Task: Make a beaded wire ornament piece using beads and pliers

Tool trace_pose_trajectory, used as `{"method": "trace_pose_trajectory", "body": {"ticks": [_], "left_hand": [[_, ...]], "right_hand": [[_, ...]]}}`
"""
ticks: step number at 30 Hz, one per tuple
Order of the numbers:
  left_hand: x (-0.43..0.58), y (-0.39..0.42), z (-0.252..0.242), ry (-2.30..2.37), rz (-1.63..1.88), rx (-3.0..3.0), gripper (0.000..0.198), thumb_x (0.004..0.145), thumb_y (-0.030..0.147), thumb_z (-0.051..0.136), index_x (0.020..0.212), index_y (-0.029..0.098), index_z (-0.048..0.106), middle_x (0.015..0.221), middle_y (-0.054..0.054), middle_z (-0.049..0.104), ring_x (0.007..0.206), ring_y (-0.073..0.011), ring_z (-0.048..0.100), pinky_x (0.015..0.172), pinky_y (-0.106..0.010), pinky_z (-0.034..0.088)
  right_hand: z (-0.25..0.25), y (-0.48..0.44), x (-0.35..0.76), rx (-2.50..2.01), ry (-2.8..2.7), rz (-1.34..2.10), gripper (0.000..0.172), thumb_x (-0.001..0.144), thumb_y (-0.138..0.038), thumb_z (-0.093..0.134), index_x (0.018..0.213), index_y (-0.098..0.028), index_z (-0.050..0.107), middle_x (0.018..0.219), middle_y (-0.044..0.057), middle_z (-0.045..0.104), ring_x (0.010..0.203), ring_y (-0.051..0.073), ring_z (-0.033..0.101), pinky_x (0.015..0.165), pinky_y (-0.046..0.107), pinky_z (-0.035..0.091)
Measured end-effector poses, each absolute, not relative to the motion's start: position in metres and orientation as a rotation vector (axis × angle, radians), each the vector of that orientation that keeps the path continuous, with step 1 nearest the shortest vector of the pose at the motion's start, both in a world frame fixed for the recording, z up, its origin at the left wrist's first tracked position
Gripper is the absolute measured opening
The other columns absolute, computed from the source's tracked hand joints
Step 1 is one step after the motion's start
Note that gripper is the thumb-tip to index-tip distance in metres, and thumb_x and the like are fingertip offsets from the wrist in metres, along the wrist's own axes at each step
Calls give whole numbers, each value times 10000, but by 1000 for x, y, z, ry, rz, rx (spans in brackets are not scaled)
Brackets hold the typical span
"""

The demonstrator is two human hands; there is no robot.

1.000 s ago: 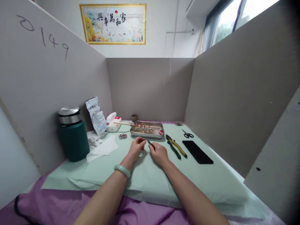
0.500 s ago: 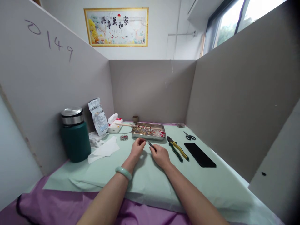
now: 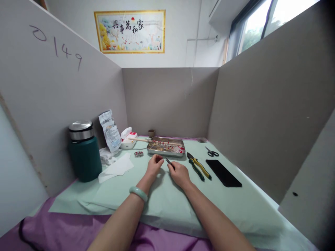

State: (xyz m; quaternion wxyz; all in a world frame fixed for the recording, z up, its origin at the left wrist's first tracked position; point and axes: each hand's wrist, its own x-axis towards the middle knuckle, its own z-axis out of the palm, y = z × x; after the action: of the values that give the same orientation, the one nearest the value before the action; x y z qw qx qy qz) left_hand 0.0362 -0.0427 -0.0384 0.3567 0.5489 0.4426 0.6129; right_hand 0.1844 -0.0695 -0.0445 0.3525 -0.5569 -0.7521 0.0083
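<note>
Pinching thin tool [image 3: 168, 161] in right hand [image 3: 179, 173], tip angled up-left, left hand [image 3: 154, 164] beside

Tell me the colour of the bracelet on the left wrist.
Pale green; the bracelet shows clearly in the head view.

The little tool [image 3: 168, 161] pinched in my right hand [image 3: 180, 173] looks like dark, thin metal. Just beyond my fingers sits a shiny steel tray [image 3: 165, 153] — polished, mirror-bright at the rim. Under both hands lies matt, pale green paper [image 3: 167, 198] (slightly creased), and my left wrist wears a glossy, smooth bangle [image 3: 138, 192].
</note>
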Motion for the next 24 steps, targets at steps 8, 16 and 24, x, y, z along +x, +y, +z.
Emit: {"method": "trace_pose_trajectory", "body": {"ticks": [8,16,24], "left_hand": [[38,-44,-38,1158,1550,1421,141,648,236,653,737,167,569,636,19,567,525,-94,475,503,-217,388],[41,-47,-36,1160,1523,1401,179,630,279,677,753,162,621,594,13,569,499,-104,461,485,-229,357],[41,-48,-37,1154,1463,1428,163,684,312,589,707,159,640,555,20,532,473,-94,404,464,-220,311]], "right_hand": [[-44,-69,184,-1479,-1961,-8,263,932,-344,448,853,-214,661,824,29,700,743,158,611,609,252,290],[-43,-68,184,-1493,-1969,-20,267,932,-342,450,856,-218,674,825,34,698,741,160,609,617,254,295],[-44,-69,184,-1451,-1979,-15,265,932,-336,448,852,-214,670,812,29,694,717,152,600,611,249,292]]}}
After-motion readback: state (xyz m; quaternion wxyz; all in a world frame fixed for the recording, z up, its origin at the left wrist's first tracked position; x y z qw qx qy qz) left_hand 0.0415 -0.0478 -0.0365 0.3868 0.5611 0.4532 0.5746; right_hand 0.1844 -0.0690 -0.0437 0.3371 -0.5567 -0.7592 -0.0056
